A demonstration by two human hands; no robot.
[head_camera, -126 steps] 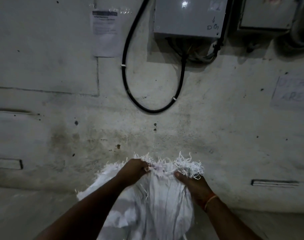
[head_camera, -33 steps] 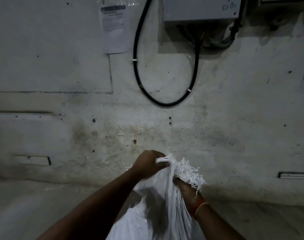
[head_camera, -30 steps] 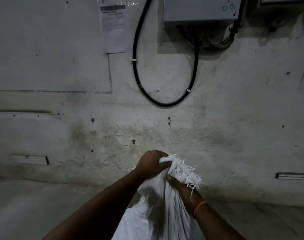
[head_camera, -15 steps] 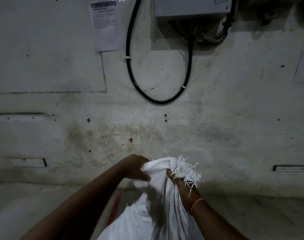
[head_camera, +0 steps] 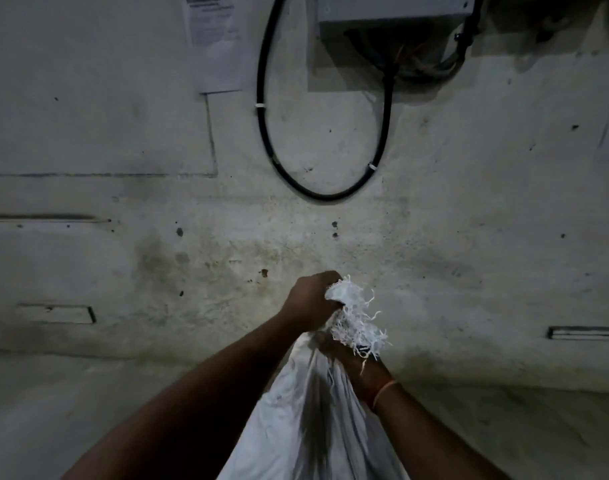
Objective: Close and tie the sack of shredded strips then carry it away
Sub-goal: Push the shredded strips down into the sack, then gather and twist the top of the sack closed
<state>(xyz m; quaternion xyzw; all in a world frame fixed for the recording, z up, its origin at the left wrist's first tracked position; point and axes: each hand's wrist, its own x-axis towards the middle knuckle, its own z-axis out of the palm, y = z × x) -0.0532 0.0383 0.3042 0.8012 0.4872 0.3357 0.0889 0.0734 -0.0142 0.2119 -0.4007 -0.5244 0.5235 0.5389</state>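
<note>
A white woven sack point(head_camera: 313, 410) stands in front of me near the bottom middle of the head view, its mouth gathered into a tight bunch with a frayed edge point(head_camera: 355, 317) sticking out on top. My left hand point(head_camera: 311, 299) grips the bunched neck from the left, just under the fraying. My right hand point(head_camera: 351, 358) holds the neck lower down on the right; an orange thread circles that wrist. The sack's contents are hidden inside.
A stained white wall point(head_camera: 469, 237) rises close behind the sack. On it hang a looped black cable point(head_camera: 331, 197), a grey electrical box point(head_camera: 393, 8) and a taped paper notice point(head_camera: 214, 43). Bare concrete floor point(head_camera: 71, 403) stretches to the left and right.
The wide-open mouth of the sack has been drawn together into a narrow bunch. My left hand has shifted onto the top of the neck, and the frayed edge has turned over to the right.
</note>
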